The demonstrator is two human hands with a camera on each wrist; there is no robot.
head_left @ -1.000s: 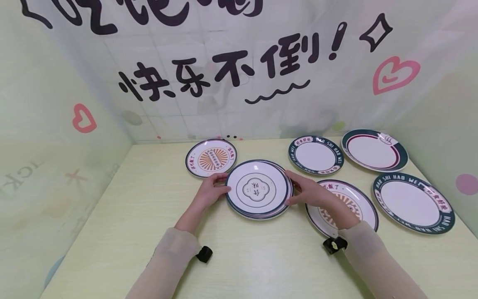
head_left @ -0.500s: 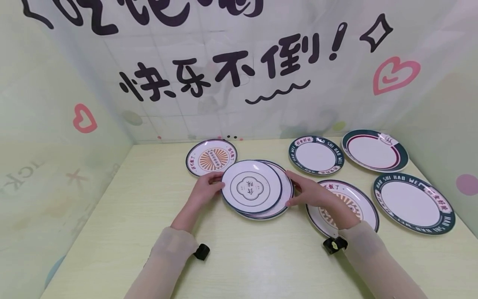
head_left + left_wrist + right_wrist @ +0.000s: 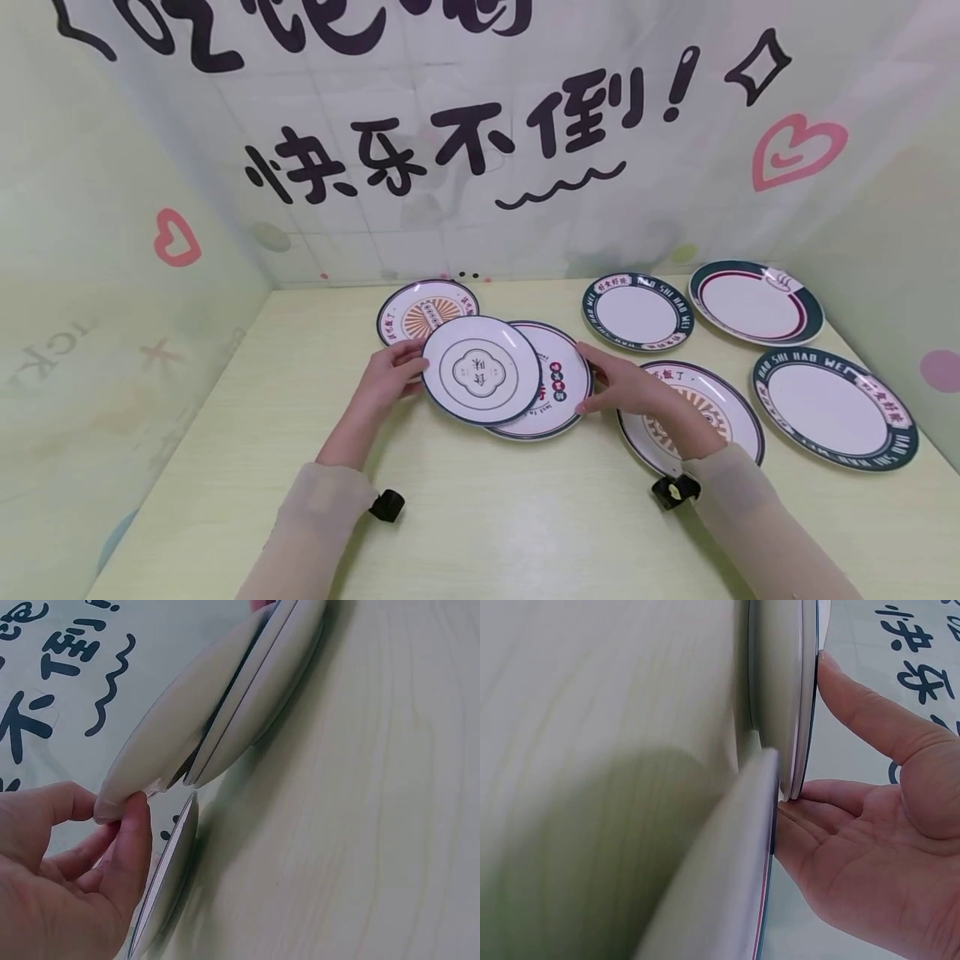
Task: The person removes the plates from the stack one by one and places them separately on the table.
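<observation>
A white dinner plate (image 3: pixel 480 367) with a thin blue rim and a flower-shaped emblem is tilted, its left edge pinched between the thumb and fingers of my left hand (image 3: pixel 382 379). Its right part overlaps a larger white plate (image 3: pixel 558 392) printed with red and dark dots. The left wrist view shows a gap at the near side between the pinched plate (image 3: pixel 180 705) and the stacked rims (image 3: pixel 262 690) below. My right hand (image 3: pixel 622 387) rests on the larger plate's right edge, thumb and fingers spread, mostly straight, along the stacked rims (image 3: pixel 784 697).
Behind the left hand lies a sunburst plate (image 3: pixel 408 304), partly covered in the head view. Another sunburst plate (image 3: pixel 652 442) lies under the right forearm. Further right are a small green-rimmed plate (image 3: pixel 637 312), an oval green-rimmed plate (image 3: pixel 825 404) and a maroon-ringed plate (image 3: pixel 750 304).
My left hand has slid the emblem plate leftward off the stack, baring more of the dotted print on the plate beneath. The right hand has stayed at the stack's right edge.
</observation>
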